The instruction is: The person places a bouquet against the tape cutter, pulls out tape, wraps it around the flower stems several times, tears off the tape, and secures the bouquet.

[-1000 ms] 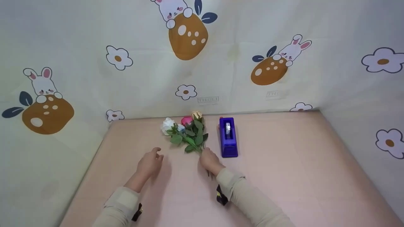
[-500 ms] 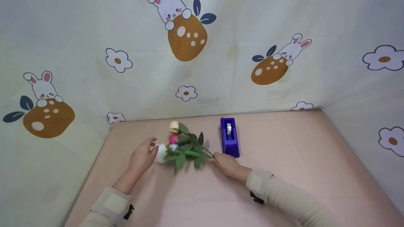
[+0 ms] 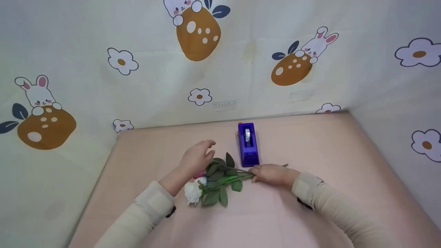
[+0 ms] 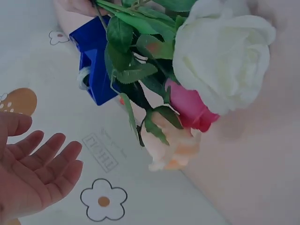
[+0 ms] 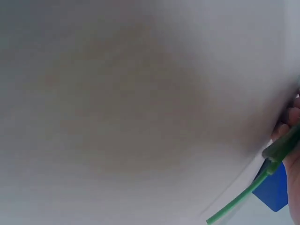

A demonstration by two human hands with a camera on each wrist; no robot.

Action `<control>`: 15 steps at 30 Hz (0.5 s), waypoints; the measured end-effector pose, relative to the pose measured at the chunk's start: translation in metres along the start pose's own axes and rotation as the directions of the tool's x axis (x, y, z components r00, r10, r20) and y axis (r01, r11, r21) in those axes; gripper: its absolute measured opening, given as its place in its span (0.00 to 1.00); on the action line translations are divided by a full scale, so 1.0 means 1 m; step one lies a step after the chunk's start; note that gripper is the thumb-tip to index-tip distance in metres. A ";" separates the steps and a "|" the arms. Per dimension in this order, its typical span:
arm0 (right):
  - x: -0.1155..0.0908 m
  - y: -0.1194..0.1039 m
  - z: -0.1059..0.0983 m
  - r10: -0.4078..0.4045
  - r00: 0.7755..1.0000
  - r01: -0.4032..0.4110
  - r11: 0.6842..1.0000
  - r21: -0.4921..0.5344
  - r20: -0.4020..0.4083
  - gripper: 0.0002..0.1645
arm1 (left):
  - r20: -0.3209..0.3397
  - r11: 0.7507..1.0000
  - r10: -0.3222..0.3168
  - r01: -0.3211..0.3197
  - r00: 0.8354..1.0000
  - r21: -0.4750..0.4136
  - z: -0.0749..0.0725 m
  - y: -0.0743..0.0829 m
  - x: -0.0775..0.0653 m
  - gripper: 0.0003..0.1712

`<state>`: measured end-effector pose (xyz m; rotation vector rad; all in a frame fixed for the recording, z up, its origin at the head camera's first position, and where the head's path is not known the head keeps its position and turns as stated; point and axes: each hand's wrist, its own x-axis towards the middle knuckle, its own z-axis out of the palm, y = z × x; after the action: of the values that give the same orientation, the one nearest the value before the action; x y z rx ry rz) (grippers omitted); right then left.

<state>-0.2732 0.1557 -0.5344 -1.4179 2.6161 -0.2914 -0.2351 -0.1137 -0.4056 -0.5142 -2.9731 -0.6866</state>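
Note:
My right hand (image 3: 272,174) grips the green stems of a bunch of artificial roses (image 3: 220,179); their cut ends (image 5: 239,201) poke out past the palm in the right wrist view. The blooms point left: a white rose (image 3: 193,192), a pink rose (image 4: 191,107) and a pale peach rose (image 4: 168,143). Above the blooms in the head view is my left hand (image 3: 196,156), its forearm hiding part of them. In the left wrist view its fingers (image 4: 58,159) are spread in a loose curve with nothing in them, apart from the flowers.
A blue tape dispenser (image 3: 248,156) with a roll of clear tape stands just beyond the stems and my right hand. The pinkish table (image 3: 220,227) ends at a patterned cloth wall (image 3: 155,89) at the back and sides.
My right hand has pulled the roses nearer and to the right, turning the blooms from the back toward the left. My left hand has moved right, over the blooms.

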 end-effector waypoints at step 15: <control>-0.002 -0.010 0.006 -0.069 0.972 -0.035 0.903 -0.429 -0.225 0.09 | 0.170 0.939 -0.219 0.255 0.961 -0.230 0.073 0.046 0.067 0.17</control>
<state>-0.2628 0.1515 -0.5373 -1.6208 2.9995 0.1432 -0.2808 -0.0221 -0.4440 -0.2209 -3.1323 -1.1014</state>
